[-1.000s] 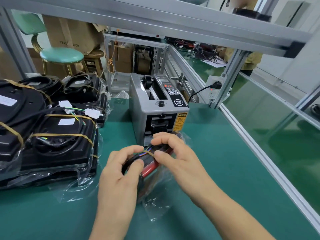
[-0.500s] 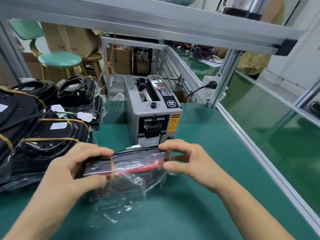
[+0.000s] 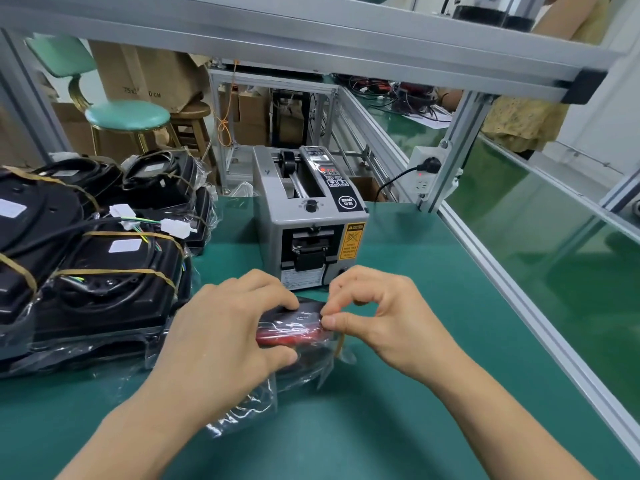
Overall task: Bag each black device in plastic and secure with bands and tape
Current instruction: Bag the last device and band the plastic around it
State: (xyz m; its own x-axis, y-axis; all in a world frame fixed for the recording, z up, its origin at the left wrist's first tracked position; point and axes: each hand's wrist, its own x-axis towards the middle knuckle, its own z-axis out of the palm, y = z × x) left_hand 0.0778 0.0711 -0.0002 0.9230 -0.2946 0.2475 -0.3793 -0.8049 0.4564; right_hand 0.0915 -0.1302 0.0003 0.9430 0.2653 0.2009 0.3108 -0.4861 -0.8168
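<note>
Your left hand [image 3: 228,327] was clamped over the near end of the black-and-red device in its clear plastic bag [image 3: 294,327], fingers curled across the top and thumb underneath, holding it just above the green bench mat [image 3: 398,393]. The device lay with its long axis running left to right in front of you, its exposed end pointing toward your right hand [image 3: 377,317]. That hand sat touching this end, thumb and forefinger pinching a thin tan rubber band [image 3: 341,342] that hung down beside the bag's corner; the other 3 fingers were curled loosely and held nothing. Whether the band was already looped around the device or only lay against it was hard to tell, because your left hand covered most of the body.

The right hand was the nearer one to the free end, so the stretch over that end looked like its job, moving leftward along the axis while the left kept the device steady.

The grey tape dispenser machine [image 3: 308,233] stood just beyond your knuckles, leaving little room forward. The stack of bagged, banded black devices [image 3: 104,271] was near your left forearm. Open mat lay to the right and toward you, and the aluminium bench rail [image 3: 519,292] was well apart on the right.
</note>
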